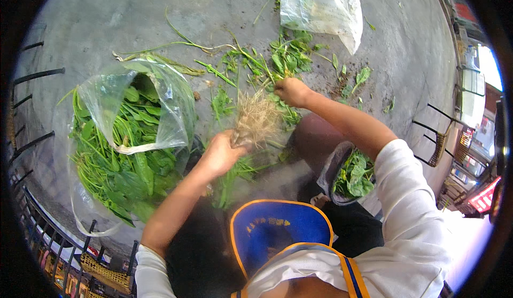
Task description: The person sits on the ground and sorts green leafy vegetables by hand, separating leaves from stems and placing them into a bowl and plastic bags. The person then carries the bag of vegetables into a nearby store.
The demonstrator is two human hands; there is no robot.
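My left hand [224, 152] is closed around a bunch of greens, its pale, stringy roots [258, 117] fanned upward and its green stems hanging below the fist. Just right of the roots, my right hand [291, 91] has its fingers curled together over leafy scraps; whether it pinches a stem cannot be told. Beyond it lies a pile of loose leaves [290, 57] on the grey floor. A clear plastic bag [176, 117] full of long-stemmed leafy greens [132, 174] stands to the left. By my right forearm, a lined container [330, 178] holds broad green leaves [356, 174].
A soiled translucent plastic bag [320, 9] lies at the top. Long stalks [172, 43], torn leaves [362, 75] and dark soil are scattered over the concrete floor [120, 13]. Wicker chairs [439, 147] with black metal legs stand at both sides. A blue apron [276, 226] covers my front.
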